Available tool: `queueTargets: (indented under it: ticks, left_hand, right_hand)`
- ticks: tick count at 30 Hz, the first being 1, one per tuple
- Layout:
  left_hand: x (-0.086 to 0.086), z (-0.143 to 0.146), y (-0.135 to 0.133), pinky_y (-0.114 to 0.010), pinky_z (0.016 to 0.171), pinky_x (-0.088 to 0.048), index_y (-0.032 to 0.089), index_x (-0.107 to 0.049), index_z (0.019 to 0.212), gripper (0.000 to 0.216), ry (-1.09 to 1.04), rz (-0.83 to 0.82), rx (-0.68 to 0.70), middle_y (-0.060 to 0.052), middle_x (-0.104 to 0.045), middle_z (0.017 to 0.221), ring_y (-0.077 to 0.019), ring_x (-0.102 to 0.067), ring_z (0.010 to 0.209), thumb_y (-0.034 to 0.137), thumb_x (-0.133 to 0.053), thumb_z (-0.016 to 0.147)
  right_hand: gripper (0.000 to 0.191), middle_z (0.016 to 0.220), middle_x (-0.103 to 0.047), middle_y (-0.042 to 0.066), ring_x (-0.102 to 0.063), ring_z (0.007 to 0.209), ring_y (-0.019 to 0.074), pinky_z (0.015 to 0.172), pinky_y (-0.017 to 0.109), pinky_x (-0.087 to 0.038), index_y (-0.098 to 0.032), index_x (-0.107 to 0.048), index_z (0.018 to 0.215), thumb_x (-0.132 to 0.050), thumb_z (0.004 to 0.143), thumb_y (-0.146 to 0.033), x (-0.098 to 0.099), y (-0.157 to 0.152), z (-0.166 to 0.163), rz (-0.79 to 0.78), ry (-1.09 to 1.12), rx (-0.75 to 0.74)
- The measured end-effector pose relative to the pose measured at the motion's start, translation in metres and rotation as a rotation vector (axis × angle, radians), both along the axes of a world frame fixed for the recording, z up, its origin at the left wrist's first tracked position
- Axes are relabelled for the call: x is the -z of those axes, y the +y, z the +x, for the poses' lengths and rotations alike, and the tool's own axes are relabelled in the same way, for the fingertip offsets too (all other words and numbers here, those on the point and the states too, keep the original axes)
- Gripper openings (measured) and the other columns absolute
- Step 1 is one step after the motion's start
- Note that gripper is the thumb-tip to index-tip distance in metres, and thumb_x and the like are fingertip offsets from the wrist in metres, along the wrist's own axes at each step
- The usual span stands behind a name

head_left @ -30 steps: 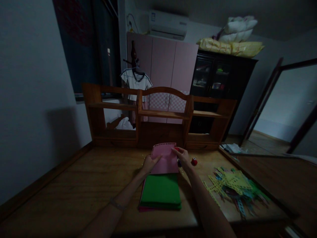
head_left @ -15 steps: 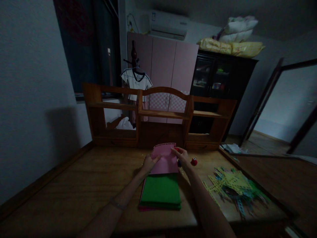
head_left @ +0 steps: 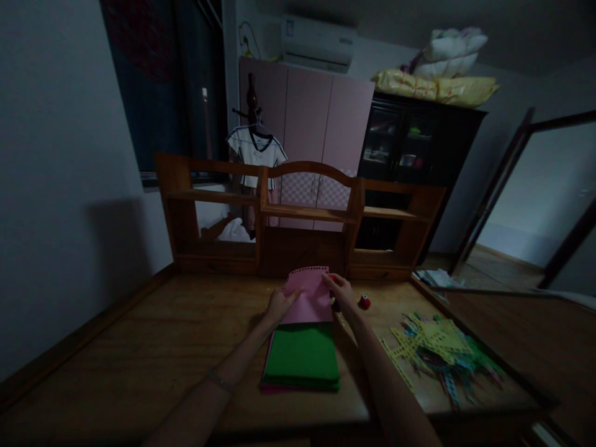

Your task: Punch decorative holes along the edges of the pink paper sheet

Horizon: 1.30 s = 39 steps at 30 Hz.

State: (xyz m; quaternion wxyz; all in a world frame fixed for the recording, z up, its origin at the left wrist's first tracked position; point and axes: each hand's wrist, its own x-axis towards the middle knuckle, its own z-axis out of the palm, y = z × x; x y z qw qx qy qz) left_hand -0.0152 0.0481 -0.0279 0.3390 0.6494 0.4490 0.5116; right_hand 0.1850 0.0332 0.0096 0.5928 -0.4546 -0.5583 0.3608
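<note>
A pink sheet of paper or foam (head_left: 313, 304) is held up, its top edge lined with a row of small punched holes. At its left side my left hand (head_left: 281, 305) is closed on it, the thumb lying across its front. My right hand (head_left: 341, 290) is closed at the sheet's upper right corner, around a small red thing (head_left: 332, 278) mostly covered by the fingers; its kind is unclear. Just below the sheet lies a stack of green sheets (head_left: 302, 359) with pink showing under it. A dark small item (head_left: 336, 305) is partly hidden behind my right hand.
A small red object with a pale top (head_left: 364, 302) stands right of my right hand. Yellow, green and blue perforated strips (head_left: 437, 347) lie heaped on the right of the wooden table (head_left: 153, 347). A wooden shelf unit (head_left: 305, 215) borders the far side.
The pink sheet and both hands have shifted very slightly left and up in view. The grip of both hands looks the same.
</note>
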Motion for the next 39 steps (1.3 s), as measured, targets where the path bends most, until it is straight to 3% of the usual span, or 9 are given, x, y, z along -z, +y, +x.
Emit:
queueTargets:
  ticks: [5,11,29,39]
  left_hand:
    - [-0.0017,-0.0003,-0.0021,-0.024,0.054,-0.044,0.008,-0.068,0.076,0.044,0.041,0.008,-0.021,-0.009,-0.069,0.071,-0.0201,-0.063,0.064,0.051,-0.06,0.069]
    - [-0.0034,0.0,-0.0036,-0.025,0.059,-0.046,0.009,-0.068,0.084,0.043,-0.012,0.006,0.016,-0.01,-0.07,0.078,-0.0202,-0.064,0.069,0.05,-0.059,0.07]
    - [-0.0037,0.0006,-0.0032,-0.027,0.063,-0.048,0.008,-0.068,0.087,0.046,-0.028,-0.008,-0.011,-0.011,-0.07,0.082,-0.0218,-0.065,0.075,0.05,-0.061,0.069]
    - [-0.0039,0.0014,-0.0022,-0.026,0.058,-0.047,0.007,-0.069,0.083,0.047,-0.031,-0.032,-0.055,-0.011,-0.07,0.077,-0.0219,-0.065,0.071,0.051,-0.062,0.067]
  right_hand:
    - [0.044,0.073,-0.061,0.002,-0.054,0.06,0.0137,0.048,0.021,-0.036,-0.018,-0.065,0.089,-0.061,0.067,-0.056,0.0025,0.0033,0.002,-0.022,0.013,-0.014]
    - [0.043,0.076,-0.063,0.002,-0.057,0.068,0.0158,0.054,0.022,-0.04,-0.018,-0.066,0.087,-0.061,0.067,-0.056,0.0022,0.005,0.0047,-0.019,-0.006,-0.013]
    - [0.042,0.067,-0.057,0.001,-0.048,0.056,0.0123,0.048,0.021,-0.035,-0.017,-0.066,0.086,-0.06,0.069,-0.055,0.0027,0.0014,0.0061,-0.018,-0.071,-0.023]
    - [0.046,0.079,-0.065,0.004,-0.057,0.069,0.0177,0.056,0.024,-0.042,-0.019,-0.066,0.092,-0.064,0.063,-0.055,-0.0048,-0.0006,-0.0011,0.003,-0.059,-0.006]
